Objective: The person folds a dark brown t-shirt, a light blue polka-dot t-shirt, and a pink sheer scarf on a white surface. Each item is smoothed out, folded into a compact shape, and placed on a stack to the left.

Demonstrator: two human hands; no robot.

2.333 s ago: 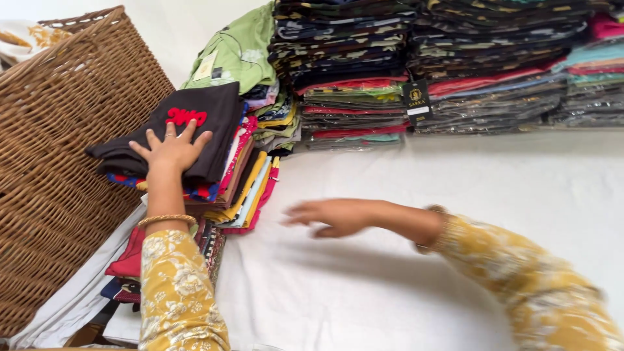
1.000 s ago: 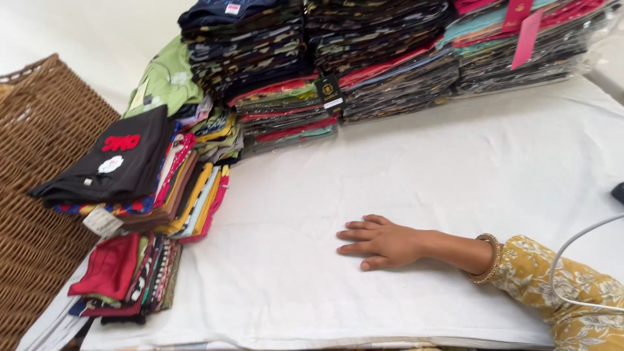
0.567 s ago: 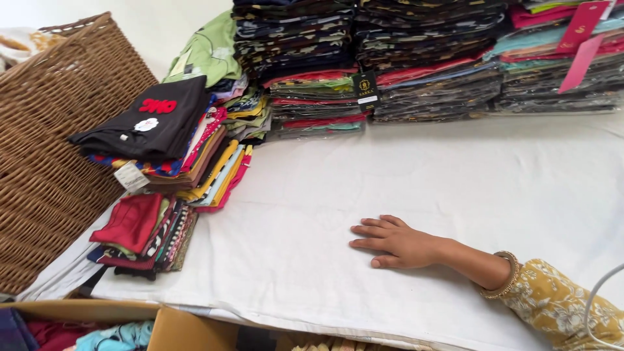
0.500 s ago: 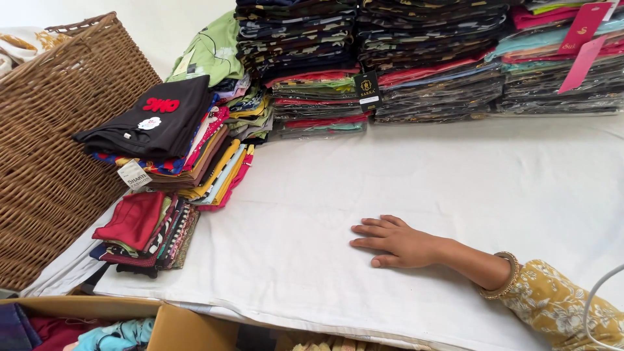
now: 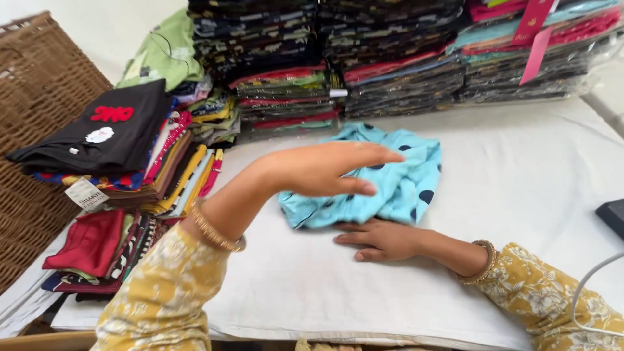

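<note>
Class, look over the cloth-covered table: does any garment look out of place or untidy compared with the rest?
Yes. The light blue dotted garment lies crumpled and unfolded mid-table, while the others sit folded in stacks. The right hand rests flat at its near edge; the left hand hovers open above it. The black folded shirt also tilts atop its leaning pile.

Bare white sheet right of the blue garment; folded clothing stacks wall the back

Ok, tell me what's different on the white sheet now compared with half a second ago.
A crumpled light blue garment with dark dots has come onto the sheet. The left hand, out of view before, now hovers open over it. The right hand stays flat on the white sheet, now touching the garment's edge. The folded stacks are unchanged.
</note>
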